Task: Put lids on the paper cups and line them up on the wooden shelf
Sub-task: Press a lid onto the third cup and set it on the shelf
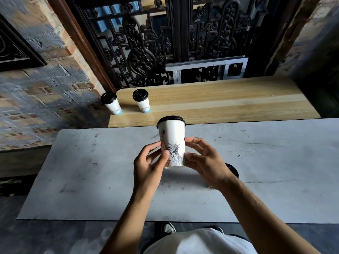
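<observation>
Both hands, the left hand (149,162) and right hand (203,160), grasp the lidded paper cup (172,143) above the grey table (91,171). Two capped cups (126,101) stand at eleven o'clock on the wooden shelf (220,99). Squeezing the thin wall could likely pop the black lid (171,119) loose.

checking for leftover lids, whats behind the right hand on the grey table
A black round object pokes out from behind the right hand on the grey table, likely a lid. Most of it is covered by the hand and wrist, so I cannot confirm.
</observation>
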### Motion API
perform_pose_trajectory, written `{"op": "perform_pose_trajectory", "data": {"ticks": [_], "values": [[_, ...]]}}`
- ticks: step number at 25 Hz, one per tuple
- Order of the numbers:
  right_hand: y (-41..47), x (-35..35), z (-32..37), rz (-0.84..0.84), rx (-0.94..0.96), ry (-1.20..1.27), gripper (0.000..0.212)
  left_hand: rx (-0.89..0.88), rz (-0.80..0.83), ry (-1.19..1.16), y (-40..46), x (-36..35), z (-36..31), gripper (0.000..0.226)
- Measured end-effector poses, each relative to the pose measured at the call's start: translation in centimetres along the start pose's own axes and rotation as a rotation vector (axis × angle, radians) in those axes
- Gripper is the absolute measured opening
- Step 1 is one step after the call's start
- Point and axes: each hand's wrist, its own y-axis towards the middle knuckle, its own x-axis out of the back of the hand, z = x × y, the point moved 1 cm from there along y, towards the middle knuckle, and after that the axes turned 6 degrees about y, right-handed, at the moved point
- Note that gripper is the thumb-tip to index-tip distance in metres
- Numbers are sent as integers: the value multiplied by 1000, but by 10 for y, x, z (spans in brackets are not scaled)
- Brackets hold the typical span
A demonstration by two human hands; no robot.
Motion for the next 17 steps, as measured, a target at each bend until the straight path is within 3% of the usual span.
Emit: {"op": "perform_pose_trajectory", "data": {"ticks": [9,17], "values": [[1,9,6,-59,76,-128,46,30,7,57,4,-9,6,26],[14,13,22,-50,30,-362,53,65,28,100,6,-22,2,32]]}}
